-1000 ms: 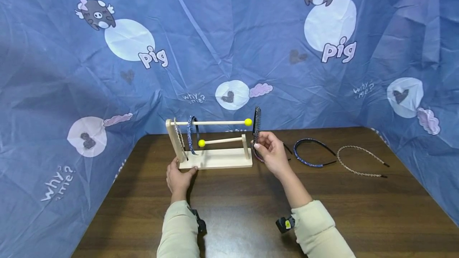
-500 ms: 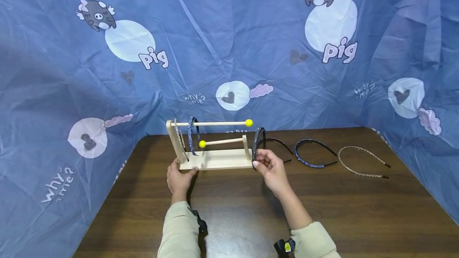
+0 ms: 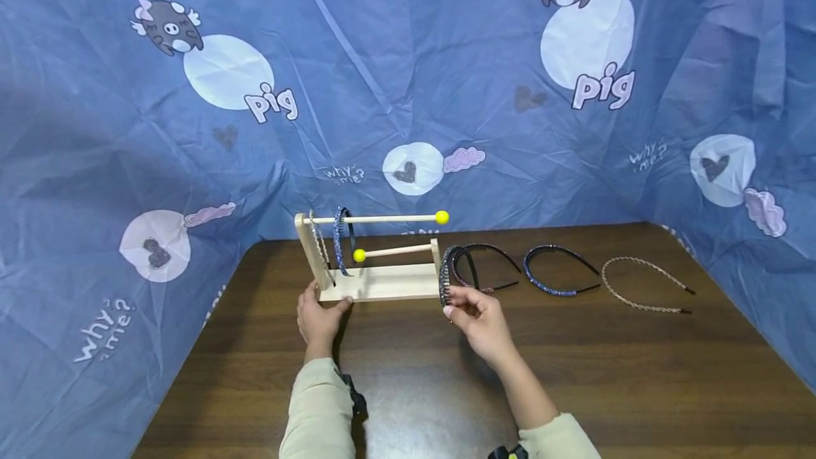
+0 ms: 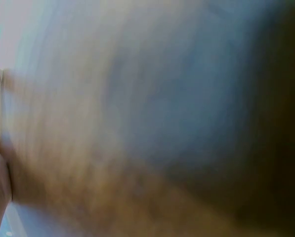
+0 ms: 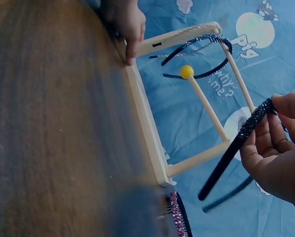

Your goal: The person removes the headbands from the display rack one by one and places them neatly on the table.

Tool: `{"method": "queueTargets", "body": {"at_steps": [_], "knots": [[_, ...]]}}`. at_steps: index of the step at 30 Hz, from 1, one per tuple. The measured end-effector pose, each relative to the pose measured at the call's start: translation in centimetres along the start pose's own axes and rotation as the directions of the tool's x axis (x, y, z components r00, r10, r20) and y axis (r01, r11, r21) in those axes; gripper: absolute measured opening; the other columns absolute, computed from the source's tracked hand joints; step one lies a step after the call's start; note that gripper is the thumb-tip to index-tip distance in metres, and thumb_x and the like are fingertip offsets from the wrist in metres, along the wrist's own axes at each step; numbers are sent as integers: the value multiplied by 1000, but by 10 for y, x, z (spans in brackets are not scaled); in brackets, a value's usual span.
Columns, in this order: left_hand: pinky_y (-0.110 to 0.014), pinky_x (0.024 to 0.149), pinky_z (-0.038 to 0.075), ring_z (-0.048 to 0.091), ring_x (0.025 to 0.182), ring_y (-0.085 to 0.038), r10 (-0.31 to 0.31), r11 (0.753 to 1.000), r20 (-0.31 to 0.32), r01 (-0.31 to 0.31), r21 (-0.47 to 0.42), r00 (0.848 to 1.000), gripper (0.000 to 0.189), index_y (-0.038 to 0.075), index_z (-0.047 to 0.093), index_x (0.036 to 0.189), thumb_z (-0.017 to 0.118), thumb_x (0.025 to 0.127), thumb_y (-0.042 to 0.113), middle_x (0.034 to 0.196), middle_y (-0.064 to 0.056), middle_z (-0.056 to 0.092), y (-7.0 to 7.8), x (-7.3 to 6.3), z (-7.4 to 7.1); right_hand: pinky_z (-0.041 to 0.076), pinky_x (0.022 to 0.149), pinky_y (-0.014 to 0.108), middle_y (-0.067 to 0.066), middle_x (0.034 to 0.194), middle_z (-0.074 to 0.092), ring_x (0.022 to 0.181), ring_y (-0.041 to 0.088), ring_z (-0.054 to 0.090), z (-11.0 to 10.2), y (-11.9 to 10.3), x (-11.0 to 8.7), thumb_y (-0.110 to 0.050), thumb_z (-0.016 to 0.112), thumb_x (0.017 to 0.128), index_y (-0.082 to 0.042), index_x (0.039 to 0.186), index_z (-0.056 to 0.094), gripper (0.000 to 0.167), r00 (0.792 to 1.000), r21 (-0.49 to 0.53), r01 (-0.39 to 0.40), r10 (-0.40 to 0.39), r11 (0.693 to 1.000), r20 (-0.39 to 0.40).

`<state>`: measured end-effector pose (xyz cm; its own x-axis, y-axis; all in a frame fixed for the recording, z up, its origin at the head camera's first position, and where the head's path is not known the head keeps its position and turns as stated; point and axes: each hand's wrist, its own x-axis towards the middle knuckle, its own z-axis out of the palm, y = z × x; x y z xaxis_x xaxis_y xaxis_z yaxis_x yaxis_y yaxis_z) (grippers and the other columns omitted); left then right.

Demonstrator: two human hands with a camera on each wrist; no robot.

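Note:
In the head view my left hand [image 3: 320,317] grips the left end of a wooden headband stand [image 3: 389,283], thumb along the front of its base. My right hand [image 3: 481,321] pinches a black headband [image 3: 444,278] covered in dark glitter, held upright at the stand's right end. The right wrist view shows the thumb and fingers on the glittered band [image 5: 256,121], its two black ends pointing away. On the stand's upper rod hang a braided headband [image 3: 319,241], by the left post, and a blue glitter headband [image 3: 338,243]. The left wrist view is mostly blurred.
Lying to the right on the brown table [image 3: 414,374] are a pink-glitter headband [image 5: 177,215], a blue headband [image 3: 550,292] and a beige braided headband [image 3: 637,261]. Yellow balls cap the upper rod [image 3: 389,219] and lower rod [image 3: 395,251]. A blue cloth [image 3: 357,55] hangs behind.
My right hand has lowered the black headband from beside the upper rod's yellow ball to the stand's right end, then slightly left. The left hand has stayed on the stand.

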<state>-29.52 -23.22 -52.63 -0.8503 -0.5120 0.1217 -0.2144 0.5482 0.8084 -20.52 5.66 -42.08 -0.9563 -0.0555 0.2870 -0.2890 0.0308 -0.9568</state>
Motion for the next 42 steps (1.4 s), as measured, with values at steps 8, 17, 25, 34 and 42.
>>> {"method": "queueTargets", "body": {"at_steps": [8, 17, 25, 34, 42], "knots": [[-49, 94, 31, 43, 113, -38, 14, 1000, -10, -14, -12, 1000, 84, 9, 43, 135, 83, 64, 32, 124, -17, 47, -1, -3, -3, 46, 61, 22, 8, 81, 64, 70, 12, 55, 10, 28, -3, 6, 67, 76, 6, 100, 67, 24, 994, -66, -12, 19, 998, 107], [-48, 95, 31, 43, 114, -38, 19, 1000, -20, -19, -21, 1000, 85, 9, 43, 135, 84, 64, 32, 124, -17, 47, -2, -1, -1, 47, 59, 21, 14, 82, 66, 66, 9, 57, 18, 38, -5, 2, 68, 77, 10, 104, 64, 29, 970, -51, -27, 39, 998, 242], [-47, 96, 30, 42, 115, -37, 18, 999, -19, -19, -27, 1000, 85, 9, 44, 135, 84, 63, 32, 125, -16, 46, -2, 1, 2, 45, 58, 19, 6, 78, 64, 65, 7, 53, 28, 51, -1, 2, 69, 75, 8, 100, 67, 25, 946, -103, -37, 68, 994, 316], [-47, 96, 29, 42, 115, -37, 10, 1000, -15, -10, -26, 1000, 85, 9, 44, 135, 84, 63, 32, 125, -17, 46, -2, -1, 2, 45, 60, 21, 6, 79, 63, 69, 11, 53, 37, 64, 0, 1, 69, 76, 8, 100, 67, 26, 914, -131, -63, 110, 989, 390], [-47, 97, 29, 42, 115, -37, 9, 1000, -15, -10, -30, 1000, 85, 8, 44, 135, 84, 64, 32, 126, -17, 46, 1, 1, 1, 47, 55, 24, 3, 76, 63, 66, 9, 55, 44, 75, 5, 7, 64, 74, 8, 100, 66, 26, 892, -178, -105, 172, 978, 417]]}}
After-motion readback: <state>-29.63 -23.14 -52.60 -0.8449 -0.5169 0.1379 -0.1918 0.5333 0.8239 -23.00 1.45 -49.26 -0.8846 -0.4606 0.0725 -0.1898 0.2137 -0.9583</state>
